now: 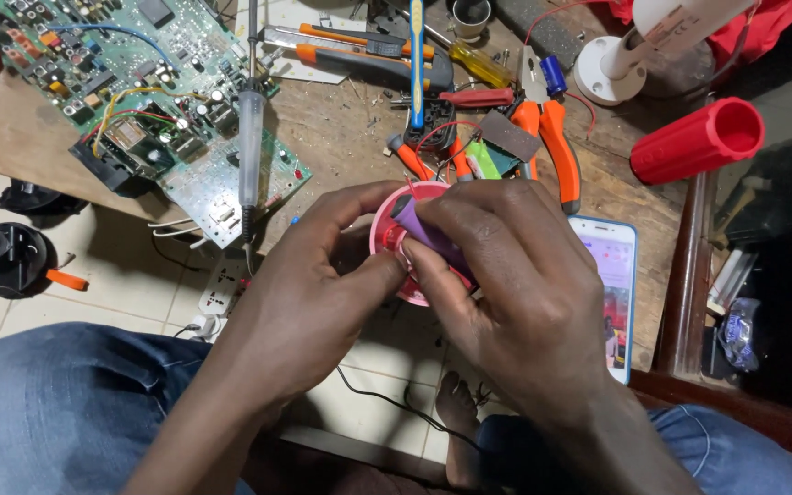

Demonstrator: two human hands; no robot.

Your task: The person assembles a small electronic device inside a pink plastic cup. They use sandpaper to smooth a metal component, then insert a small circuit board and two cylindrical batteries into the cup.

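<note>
Pink round housing sits at frame centre, held over the lap, just off the workbench edge at 6 o'clock of the tool pile. Largest first: bench fills the top; green circuit boards at 10 o'clock w/ a soldering iron laid across; smartphone at 3 o'clock, screen lit; red cylinder at 2 o'clock; orange pliers at 1 o'clock.

L hand curled round housing's near side, thumb pressed on the rim. R hand closed over it from 3 o'clock, fingers pinching a small purple cylindrical part lying across the housing mouth.

Step, as judged: seating or freeing the purple part in the housing. Next move prob. needs a steady L grip and fine fingertip control; red wire near 12 o'clock could snag.
</note>
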